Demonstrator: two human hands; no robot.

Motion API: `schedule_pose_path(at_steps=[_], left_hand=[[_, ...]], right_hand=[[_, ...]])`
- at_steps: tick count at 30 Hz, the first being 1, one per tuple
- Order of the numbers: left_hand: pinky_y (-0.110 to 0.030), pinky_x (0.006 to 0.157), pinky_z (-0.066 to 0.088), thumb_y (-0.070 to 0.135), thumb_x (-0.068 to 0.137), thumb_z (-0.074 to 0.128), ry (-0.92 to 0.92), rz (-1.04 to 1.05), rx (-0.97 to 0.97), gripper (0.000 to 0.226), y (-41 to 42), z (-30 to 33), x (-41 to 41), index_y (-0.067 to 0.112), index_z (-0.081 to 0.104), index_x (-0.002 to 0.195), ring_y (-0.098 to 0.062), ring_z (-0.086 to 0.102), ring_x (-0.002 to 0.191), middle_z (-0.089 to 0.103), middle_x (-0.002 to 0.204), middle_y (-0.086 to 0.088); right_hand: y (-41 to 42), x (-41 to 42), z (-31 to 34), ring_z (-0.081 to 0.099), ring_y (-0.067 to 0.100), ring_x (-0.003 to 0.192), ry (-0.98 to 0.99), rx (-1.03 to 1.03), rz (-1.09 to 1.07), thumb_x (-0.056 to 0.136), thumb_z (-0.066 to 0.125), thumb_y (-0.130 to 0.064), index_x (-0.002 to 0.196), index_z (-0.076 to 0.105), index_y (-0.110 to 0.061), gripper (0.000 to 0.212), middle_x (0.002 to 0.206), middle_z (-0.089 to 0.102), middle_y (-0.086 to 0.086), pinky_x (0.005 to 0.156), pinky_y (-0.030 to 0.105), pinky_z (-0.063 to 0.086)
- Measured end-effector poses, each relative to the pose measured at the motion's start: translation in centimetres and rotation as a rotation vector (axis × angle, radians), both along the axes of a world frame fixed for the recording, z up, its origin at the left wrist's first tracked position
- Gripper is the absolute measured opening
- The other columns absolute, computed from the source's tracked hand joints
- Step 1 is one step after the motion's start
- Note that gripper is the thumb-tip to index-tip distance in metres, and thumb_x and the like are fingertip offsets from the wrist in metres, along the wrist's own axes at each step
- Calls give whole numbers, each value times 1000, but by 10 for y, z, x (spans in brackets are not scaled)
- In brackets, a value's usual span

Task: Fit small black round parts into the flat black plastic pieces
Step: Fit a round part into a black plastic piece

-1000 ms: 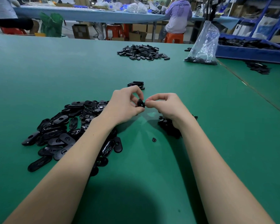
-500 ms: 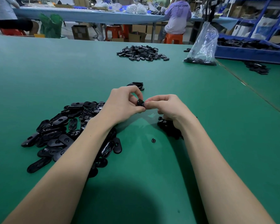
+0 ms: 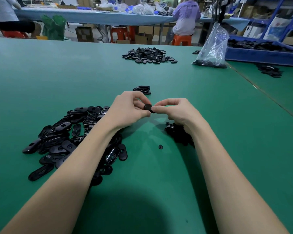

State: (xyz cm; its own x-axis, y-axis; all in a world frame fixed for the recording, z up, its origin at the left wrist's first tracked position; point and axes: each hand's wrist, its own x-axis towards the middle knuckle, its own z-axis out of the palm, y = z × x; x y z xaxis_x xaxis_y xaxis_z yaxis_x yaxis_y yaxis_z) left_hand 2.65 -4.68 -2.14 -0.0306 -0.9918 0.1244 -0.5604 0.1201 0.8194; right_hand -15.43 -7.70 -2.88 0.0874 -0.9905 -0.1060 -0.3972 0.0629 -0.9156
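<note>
Pinching one black plastic piece (image 3: 148, 108) between curled fingertips, the left hand (image 3: 128, 109) and right hand (image 3: 177, 111) are meeting above a green table (image 3: 91, 73). A heap of flat oval pieces (image 3: 66, 137) is lying under the left forearm, a small pile of round parts (image 3: 178, 132) under the right wrist, and one loose round part (image 3: 160, 146) between the arms.

Glossy black plastic pieces (image 3: 61, 137) (smooth, catching light) lie on a matt green table (image 3: 159, 174) covering.
</note>
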Motion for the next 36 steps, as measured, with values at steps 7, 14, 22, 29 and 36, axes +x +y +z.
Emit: schedule_pose_path(at_steps=[7, 14, 22, 29, 36], left_hand=[[-26, 75, 56, 14, 83, 69, -34, 54, 53, 12, -3, -3, 0, 24, 71, 89, -7, 71, 71, 76, 72, 8], [-21, 59, 41, 16, 81, 73, 5, 76, 117, 11, -7, -8, 1, 24, 73, 89, -4, 62, 61, 76, 72, 8], [-21, 58, 42, 18, 80, 79, 32, 87, 121, 10, -9, -11, 1, 26, 74, 85, -2, 61, 58, 74, 71, 9], [-26, 71, 50, 20, 83, 78, 53, 60, 120, 10, -8, -10, 0, 22, 73, 91, -6, 70, 73, 76, 72, 8], [-13, 66, 47, 14, 85, 73, -113, -29, -57, 13, -7, -8, 6, 24, 68, 92, -1, 70, 70, 75, 77, 7]], right_hand=[[1, 5, -4, 50, 6, 54, 41, -74, 55, 71, 91, -39, 77, 75, -24, 23, 62, 62, -12, 44, 15, 36], [-1, 8, -6, 56, 3, 58, 87, -87, 47, 77, 86, -31, 78, 76, -24, 12, 66, 66, -12, 48, 14, 39], [-1, 7, -10, 46, -2, 43, 104, -132, 69, 78, 84, -28, 73, 73, -23, 13, 54, 59, -14, 43, 10, 34], [-1, 7, -11, 50, 0, 46, 75, -168, 49, 75, 82, -27, 72, 69, -22, 14, 54, 60, -15, 47, 13, 38], [0, 10, -12, 47, -3, 43, 57, -154, 31, 78, 80, -30, 76, 72, -24, 10, 54, 60, -18, 42, 10, 34]])
